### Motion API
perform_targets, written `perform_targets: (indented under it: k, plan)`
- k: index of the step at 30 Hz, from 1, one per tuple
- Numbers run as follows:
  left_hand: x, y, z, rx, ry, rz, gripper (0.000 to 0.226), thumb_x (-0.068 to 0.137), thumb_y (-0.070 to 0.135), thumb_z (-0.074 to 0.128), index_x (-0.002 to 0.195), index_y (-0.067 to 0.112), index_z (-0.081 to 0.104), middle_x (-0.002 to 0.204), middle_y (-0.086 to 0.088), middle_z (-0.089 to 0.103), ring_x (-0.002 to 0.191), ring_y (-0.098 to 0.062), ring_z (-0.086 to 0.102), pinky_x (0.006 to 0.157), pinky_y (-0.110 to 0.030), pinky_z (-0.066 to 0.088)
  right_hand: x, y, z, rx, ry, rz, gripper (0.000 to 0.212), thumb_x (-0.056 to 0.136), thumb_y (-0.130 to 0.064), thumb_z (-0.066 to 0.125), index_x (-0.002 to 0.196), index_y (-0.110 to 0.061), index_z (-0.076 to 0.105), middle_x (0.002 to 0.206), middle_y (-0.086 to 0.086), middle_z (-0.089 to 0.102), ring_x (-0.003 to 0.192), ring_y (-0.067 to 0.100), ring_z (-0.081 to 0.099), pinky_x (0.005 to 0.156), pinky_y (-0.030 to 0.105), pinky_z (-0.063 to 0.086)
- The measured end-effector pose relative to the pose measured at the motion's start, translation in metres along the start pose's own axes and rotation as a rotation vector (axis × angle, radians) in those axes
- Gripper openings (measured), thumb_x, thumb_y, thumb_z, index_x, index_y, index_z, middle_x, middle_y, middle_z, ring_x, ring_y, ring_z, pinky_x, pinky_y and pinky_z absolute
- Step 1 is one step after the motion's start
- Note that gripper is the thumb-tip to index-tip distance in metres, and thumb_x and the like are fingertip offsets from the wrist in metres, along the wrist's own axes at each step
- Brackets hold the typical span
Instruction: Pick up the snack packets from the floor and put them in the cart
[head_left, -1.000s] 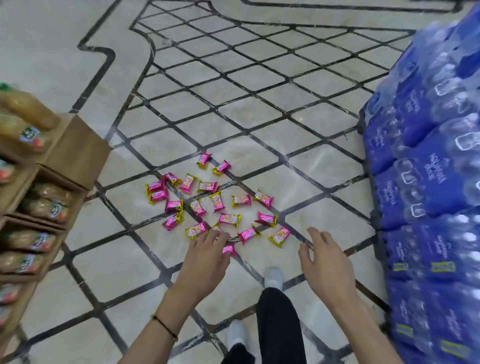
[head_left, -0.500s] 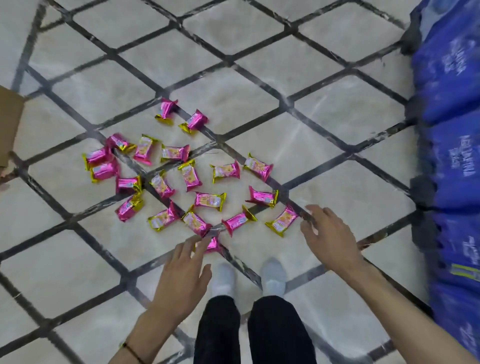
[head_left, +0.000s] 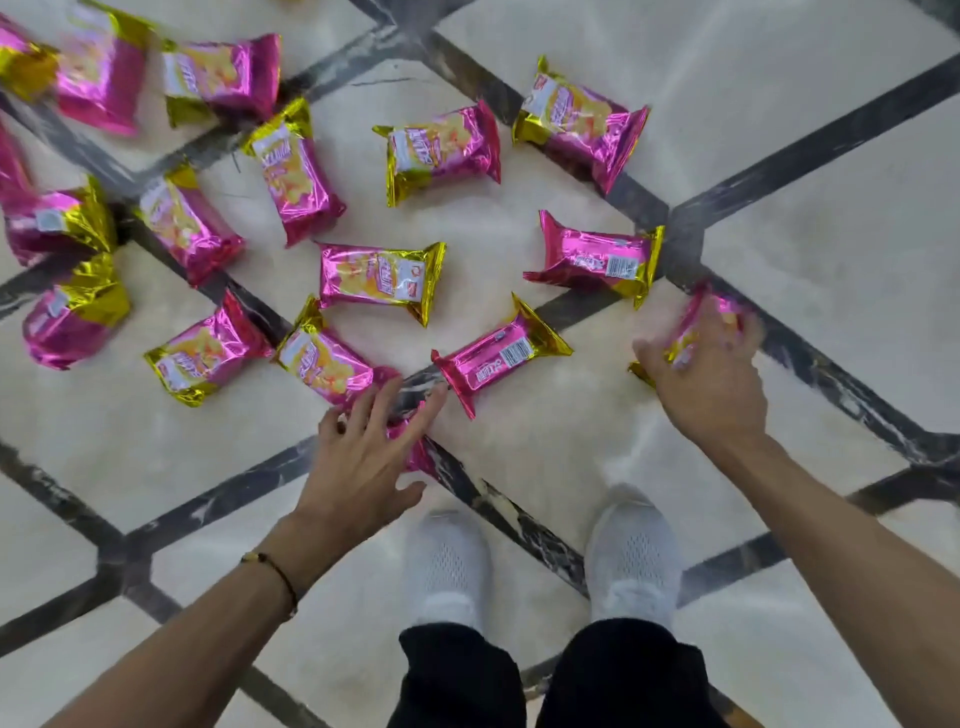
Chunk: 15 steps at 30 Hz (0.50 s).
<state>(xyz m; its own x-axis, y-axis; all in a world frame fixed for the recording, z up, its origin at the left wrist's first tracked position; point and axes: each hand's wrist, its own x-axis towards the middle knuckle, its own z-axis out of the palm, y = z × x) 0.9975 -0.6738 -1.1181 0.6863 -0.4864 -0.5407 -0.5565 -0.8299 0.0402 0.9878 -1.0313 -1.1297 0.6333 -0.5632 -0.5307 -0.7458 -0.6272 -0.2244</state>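
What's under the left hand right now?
A pink snack packet lies under the left hand; only its edge shows beside the spread fingers. The rest is covered, so its print and any grip can't be seen.

Just ahead of your white mesh shoes (head_left: 631, 551), your left hand (head_left: 363, 462) lies spread, fingers straight, on a shiny pink foil snack packet (head_left: 415, 452). Ahead-right of the shoes, your blurred right hand (head_left: 711, 389) covers a pink-and-gold foil packet (head_left: 698, 322). Scattered pink packets (head_left: 382, 278) lie farther ahead.

Glossy cream floor (head_left: 810, 218), dark diagonal inlay (head_left: 810, 156)
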Motion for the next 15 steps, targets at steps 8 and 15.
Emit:
perform_targets:
  k: [8,15]
  plan:
    - [0.011,-0.01,0.036,0.161,0.061,0.137,0.106,0.074,0.035,0.082,0.161,0.024,0.021,0.139,-0.024,0.048,0.119,-0.039,0.049,0.088,-0.054,0.036,0.023,0.001,0.025,-0.001,0.215,-0.122,0.085,0.085,-0.028,0.068,0.154,-0.036,0.018,0.162,0.014,0.003,0.128,0.051,0.042,0.088,0.054,0.05]
    - [-0.01,-0.001,0.05,0.096,-0.065,0.014,0.099,0.072,0.012,0.074,0.159,0.019,0.027,0.135,-0.027,0.046,0.111,-0.046,0.048,0.082,-0.057,0.042,-0.008,0.002,0.016,0.098,0.082,-0.037,0.09,0.082,-0.026,0.07,0.156,-0.04,0.021,0.144,0.021,0.028,0.122,0.046,0.043,0.084,0.046,0.045]
